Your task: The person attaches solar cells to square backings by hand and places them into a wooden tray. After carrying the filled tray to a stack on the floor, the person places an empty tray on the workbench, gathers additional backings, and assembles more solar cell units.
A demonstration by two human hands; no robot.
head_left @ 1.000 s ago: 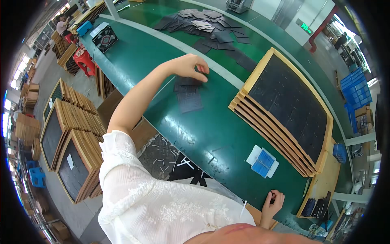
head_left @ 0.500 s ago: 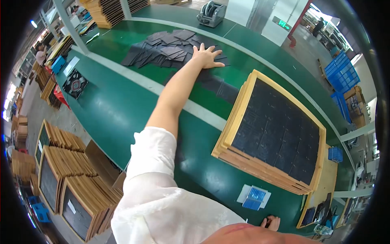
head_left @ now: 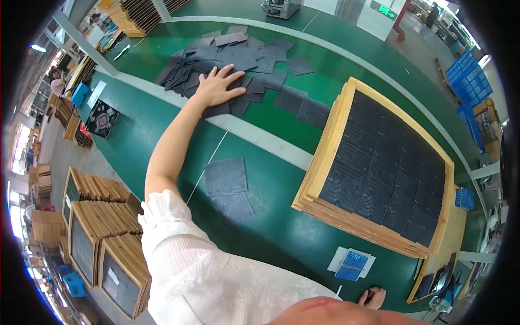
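Note:
My left hand (head_left: 218,89) lies palm down with its fingers spread on a heap of thin dark square sheets (head_left: 238,57). Nearer to me, two more dark sheets (head_left: 226,177) overlap on the green table. Low on the right, my right hand (head_left: 372,298) rests by the table's near edge, its fingers curled round something dark and too small to make out. Just above that hand is a blue ribbed block (head_left: 351,265) on a white card. A stack of wooden frames (head_left: 306,208) stands to the right, the top one filled with dark sheets (head_left: 384,168).
A pale rail (head_left: 254,135) crosses the green table (head_left: 271,238). At the left stand a small fan (head_left: 102,119) and, below on the floor, stacked framed boards (head_left: 103,222). A wooden tray (head_left: 441,260) lies beyond the frames. A grey machine (head_left: 280,7) is at the back.
My left hand has gone from above the near sheets out to the heap, then leftward across it, and its fingers have spread. The heap's sheets have shifted. The camera view has also turned.

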